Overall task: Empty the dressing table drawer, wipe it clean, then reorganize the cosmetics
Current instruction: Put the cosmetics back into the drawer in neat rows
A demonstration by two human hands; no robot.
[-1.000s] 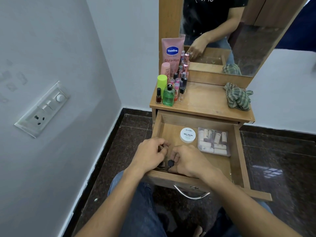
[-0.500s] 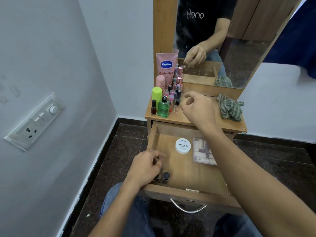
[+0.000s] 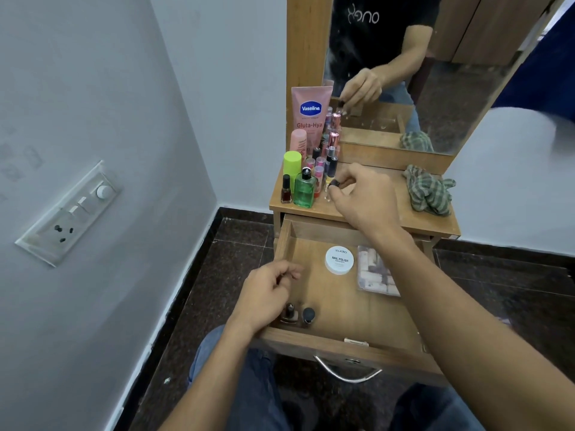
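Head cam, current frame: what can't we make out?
All in the head view:
- Small black-capped bottle: body hidden by the pinching fingers of the right hand.
- Clear plastic box: right part covered by the right forearm.
- Left hand: curled fingers hide whether it holds anything.
- White round tub: print under "NAIL POLISH" too small to read.
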